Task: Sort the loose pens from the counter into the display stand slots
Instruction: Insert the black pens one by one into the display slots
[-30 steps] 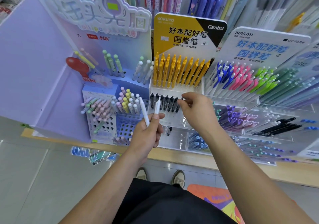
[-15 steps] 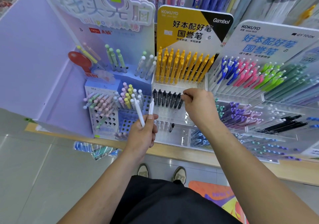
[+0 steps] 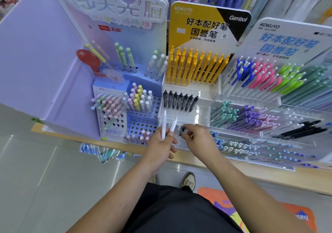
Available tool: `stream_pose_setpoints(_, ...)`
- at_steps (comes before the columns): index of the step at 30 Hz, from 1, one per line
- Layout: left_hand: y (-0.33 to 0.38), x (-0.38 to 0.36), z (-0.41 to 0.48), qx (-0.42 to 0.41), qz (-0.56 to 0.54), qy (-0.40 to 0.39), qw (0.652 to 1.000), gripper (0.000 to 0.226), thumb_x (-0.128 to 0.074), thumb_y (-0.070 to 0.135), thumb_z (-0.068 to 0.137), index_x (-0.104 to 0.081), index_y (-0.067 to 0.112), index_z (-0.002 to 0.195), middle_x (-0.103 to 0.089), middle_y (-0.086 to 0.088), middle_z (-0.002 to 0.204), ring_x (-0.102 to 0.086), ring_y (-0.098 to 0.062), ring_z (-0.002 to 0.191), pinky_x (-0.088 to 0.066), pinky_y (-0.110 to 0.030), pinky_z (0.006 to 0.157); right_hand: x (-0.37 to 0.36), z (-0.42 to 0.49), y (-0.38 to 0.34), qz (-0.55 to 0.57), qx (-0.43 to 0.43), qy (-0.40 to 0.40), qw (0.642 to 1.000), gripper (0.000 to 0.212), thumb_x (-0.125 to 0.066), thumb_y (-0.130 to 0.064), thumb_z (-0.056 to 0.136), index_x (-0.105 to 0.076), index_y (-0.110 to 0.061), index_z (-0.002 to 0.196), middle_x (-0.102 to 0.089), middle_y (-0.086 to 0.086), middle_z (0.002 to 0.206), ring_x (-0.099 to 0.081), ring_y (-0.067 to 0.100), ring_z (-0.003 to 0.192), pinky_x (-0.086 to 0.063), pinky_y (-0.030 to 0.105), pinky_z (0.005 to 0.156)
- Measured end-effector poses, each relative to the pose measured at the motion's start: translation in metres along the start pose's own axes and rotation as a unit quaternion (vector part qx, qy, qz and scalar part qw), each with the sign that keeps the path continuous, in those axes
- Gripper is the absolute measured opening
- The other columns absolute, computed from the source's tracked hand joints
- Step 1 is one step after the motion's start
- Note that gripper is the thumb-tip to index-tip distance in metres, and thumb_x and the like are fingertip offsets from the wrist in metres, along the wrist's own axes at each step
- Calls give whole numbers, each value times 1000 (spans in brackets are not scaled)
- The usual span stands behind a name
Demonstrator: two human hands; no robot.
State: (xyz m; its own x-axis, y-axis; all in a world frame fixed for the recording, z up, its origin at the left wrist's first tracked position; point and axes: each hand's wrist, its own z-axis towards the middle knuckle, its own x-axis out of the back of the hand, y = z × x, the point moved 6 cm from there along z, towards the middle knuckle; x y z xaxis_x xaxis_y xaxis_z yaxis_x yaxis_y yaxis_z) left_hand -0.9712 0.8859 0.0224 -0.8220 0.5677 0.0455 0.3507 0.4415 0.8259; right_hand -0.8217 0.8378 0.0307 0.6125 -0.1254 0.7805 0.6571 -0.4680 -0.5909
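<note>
My left hand (image 3: 160, 146) grips two white pens (image 3: 163, 125), tips pointing up, in front of the clear display stand (image 3: 204, 114). My right hand (image 3: 199, 139) has come down to the stand's lowest tier and pinches a single black pen (image 3: 182, 131) that sits there. Above it a row of black pens (image 3: 179, 101) fills the middle tier, and yellow pens (image 3: 194, 65) fill the top tier.
A blue perforated stand (image 3: 142, 123) with pastel pens is at the left, next to a lilac panel (image 3: 36, 56). Acrylic racks of coloured pens (image 3: 260, 76) run to the right. The wooden counter edge (image 3: 233, 166) lies below; packets (image 3: 100, 152) hang under it.
My right hand has dropped from the row of black pens to the lowest tier and taken hold of the lone black pen. My left hand moved slightly lower and right with the white pens.
</note>
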Motion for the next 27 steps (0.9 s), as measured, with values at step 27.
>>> stream_pose_setpoints(27,33,43,-2,-97,-72,112,986,12,-49,26,111,-59,24,104,-61,2,87,-62,-10,75,-61,-33,73,48,40,-76,163,53,123,977,11,-72,-23,94,-73,-13,99,-73,-6,80,-67,5,76,-56,21,73)
